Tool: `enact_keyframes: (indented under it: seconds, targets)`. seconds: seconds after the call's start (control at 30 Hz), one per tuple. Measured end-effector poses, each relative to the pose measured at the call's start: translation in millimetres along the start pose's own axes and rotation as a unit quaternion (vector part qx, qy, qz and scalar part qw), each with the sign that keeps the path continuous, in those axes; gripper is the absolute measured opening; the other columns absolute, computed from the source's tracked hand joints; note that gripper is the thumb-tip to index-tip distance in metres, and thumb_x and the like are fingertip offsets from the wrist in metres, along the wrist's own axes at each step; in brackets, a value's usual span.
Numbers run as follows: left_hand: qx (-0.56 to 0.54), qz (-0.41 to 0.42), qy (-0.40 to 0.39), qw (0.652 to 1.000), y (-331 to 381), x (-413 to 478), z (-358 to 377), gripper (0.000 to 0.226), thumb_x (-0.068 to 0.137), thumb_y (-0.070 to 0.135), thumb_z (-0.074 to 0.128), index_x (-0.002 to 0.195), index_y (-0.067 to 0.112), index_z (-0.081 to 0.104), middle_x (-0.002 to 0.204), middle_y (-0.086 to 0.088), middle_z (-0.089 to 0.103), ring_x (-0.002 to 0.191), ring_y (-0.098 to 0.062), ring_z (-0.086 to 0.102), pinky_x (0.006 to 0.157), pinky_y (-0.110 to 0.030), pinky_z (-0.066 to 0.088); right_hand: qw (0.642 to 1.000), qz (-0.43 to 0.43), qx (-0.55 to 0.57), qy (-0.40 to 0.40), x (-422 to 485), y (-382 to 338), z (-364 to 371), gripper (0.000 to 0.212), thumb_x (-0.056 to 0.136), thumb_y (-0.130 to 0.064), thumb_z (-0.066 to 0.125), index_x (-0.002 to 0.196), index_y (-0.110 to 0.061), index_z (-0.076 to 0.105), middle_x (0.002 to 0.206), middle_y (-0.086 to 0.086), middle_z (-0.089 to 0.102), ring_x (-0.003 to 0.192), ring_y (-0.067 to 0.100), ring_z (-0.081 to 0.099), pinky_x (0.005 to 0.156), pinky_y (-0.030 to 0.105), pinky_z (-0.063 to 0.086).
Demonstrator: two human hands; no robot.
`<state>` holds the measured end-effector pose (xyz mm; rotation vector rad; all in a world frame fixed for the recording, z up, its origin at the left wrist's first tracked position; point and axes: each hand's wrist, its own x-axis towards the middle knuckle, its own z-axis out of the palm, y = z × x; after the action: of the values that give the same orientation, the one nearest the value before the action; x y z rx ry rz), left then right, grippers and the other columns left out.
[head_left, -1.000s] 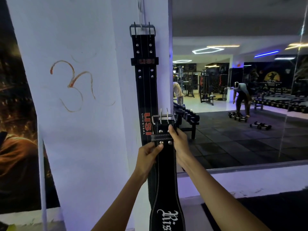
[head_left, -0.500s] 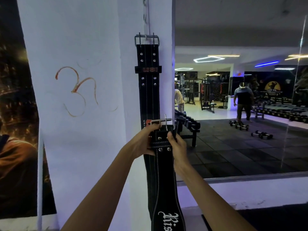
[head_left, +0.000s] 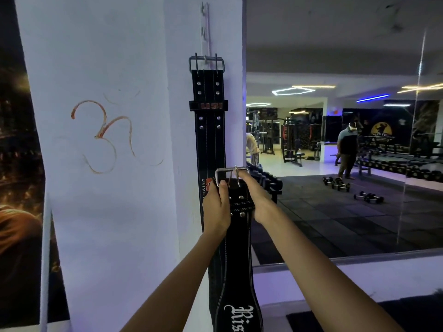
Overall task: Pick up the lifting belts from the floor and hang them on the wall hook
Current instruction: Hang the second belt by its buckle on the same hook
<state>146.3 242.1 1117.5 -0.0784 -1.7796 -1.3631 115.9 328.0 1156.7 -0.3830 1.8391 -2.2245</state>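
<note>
One belt (head_left: 210, 121) hangs from hook (head_left: 206, 59). Second belt (head_left: 238, 236) well below hook, buckle end gripped by left hand (head_left: 217, 207) and right hand (head_left: 255, 200) fingers; hanging left.

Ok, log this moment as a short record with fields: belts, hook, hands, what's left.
hung belt: black USI belt, hanging flat against the white pillar by its buckle
hook: wall hook, through that buckle
held belt: second black belt, buckle end up, in front of the hung one, well below the hook
left hand: grip on the strap just under the buckle
right hand: fingers at the buckle's right corner
left to do: raise the buckle to the hook
</note>
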Motion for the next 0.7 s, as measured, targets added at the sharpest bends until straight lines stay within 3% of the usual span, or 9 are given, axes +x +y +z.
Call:
enact_keyframes:
  seconds: [0.07,0.1,0.2,0.27,0.43,0.57,0.6,0.63,0.7]
  targets:
    - [-0.001,-0.011,0.028,1.000,-2.7,5.8,-1.6,0.033,0.100,0.028,0.030,0.100,0.008,0.056,0.085,-0.007,0.063,0.079,-0.024,0.061,0.076,-0.042,0.051,0.998,0.010,-0.036,-0.041,0.7,1.4,-0.5,0.047,0.063,-0.052,0.068,0.096,-0.019,0.070,0.090,0.005,0.070,0.092,0.025,0.066,0.091,0.041,0.051]
    - [0.000,-0.009,0.036,0.999,-4.2,8.0,-3.0,0.034,0.100,0.027,0.030,0.098,0.005,0.055,0.084,-0.007,0.062,0.077,-0.024,0.060,0.074,-0.042,0.050,0.998,0.001,-0.046,-0.049,1.8,3.3,-0.3,0.046,0.066,-0.047,0.066,0.103,-0.019,0.066,0.089,0.002,0.069,0.092,0.023,0.065,0.092,0.041,0.050]
    - [0.022,0.007,0.045,0.999,0.6,16.3,-8.6,0.034,0.100,0.030,0.029,0.093,0.007,0.053,0.082,-0.007,0.063,0.075,-0.023,0.061,0.071,-0.042,0.050,0.989,-0.142,-0.037,-0.011,-0.8,9.2,10.9,0.035,0.090,-0.030,0.050,0.123,-0.020,0.046,0.093,-0.015,0.056,0.084,-0.005,0.057,0.074,0.012,0.048]
    - [0.016,0.014,0.059,0.998,9.7,26.9,-14.0,0.033,0.100,0.031,0.029,0.092,0.010,0.052,0.078,-0.001,0.062,0.073,-0.019,0.061,0.070,-0.038,0.049,0.963,-0.258,-0.063,0.039,0.3,8.0,27.5,0.032,0.097,-0.031,0.037,0.121,-0.016,0.052,0.095,-0.016,0.058,0.078,-0.015,0.056,0.064,0.001,0.042]
    - [-0.011,0.066,0.071,0.995,38.0,78.9,-26.6,0.036,0.099,0.038,0.028,0.095,0.006,0.045,0.081,-0.008,0.062,0.079,-0.028,0.061,0.071,-0.039,0.046,0.890,-0.408,-0.103,0.175,37.0,-34.0,72.3,0.037,0.097,-0.034,0.036,0.086,-0.008,0.060,0.072,-0.001,0.060,0.066,0.013,0.053,0.067,0.028,0.040]
    - [-0.008,0.109,0.105,0.988,52.7,146.0,-27.7,0.046,0.095,0.049,0.028,0.131,0.021,0.030,0.086,0.001,0.062,0.079,-0.013,0.061,0.078,-0.033,0.044,0.843,-0.478,-0.127,0.214,78.4,-83.3,93.1,0.043,0.096,-0.040,0.035,0.091,-0.007,0.062,0.079,0.003,0.064,0.073,0.017,0.056,0.063,0.026,0.038]
    - [0.002,0.144,0.107,0.984,54.3,165.8,-26.2,0.044,0.095,0.050,0.028,0.129,0.023,0.035,0.091,0.001,0.063,0.083,-0.015,0.062,0.079,-0.033,0.044,0.838,-0.481,-0.130,0.221,90.1,-97.1,95.9,0.045,0.096,-0.041,0.034,0.092,-0.007,0.063,0.080,0.003,0.064,0.075,0.017,0.056,0.061,0.025,0.036]
    - [0.022,0.180,0.113,0.977,56.0,186.3,-24.0,0.039,0.096,0.048,0.027,0.116,0.021,0.046,0.091,0.000,0.064,0.086,-0.019,0.063,0.077,-0.033,0.045,0.832,-0.484,-0.135,0.235,102.7,-111.6,96.8,0.047,0.096,-0.042,0.032,0.091,-0.006,0.063,0.077,0.003,0.062,0.074,0.019,0.054,0.061,0.026,0.031]
    - [0.049,0.219,0.143,0.964,64.4,229.2,-16.7,0.039,0.099,0.040,0.026,0.083,0.013,0.050,0.079,-0.006,0.062,0.082,-0.031,0.061,0.068,-0.035,0.039,0.814,-0.492,-0.162,0.263,129.8,-142.0,97.2,0.053,0.096,-0.045,0.028,0.082,-0.005,0.061,0.069,0.005,0.058,0.076,0.029,0.053,0.064,0.028,0.028]
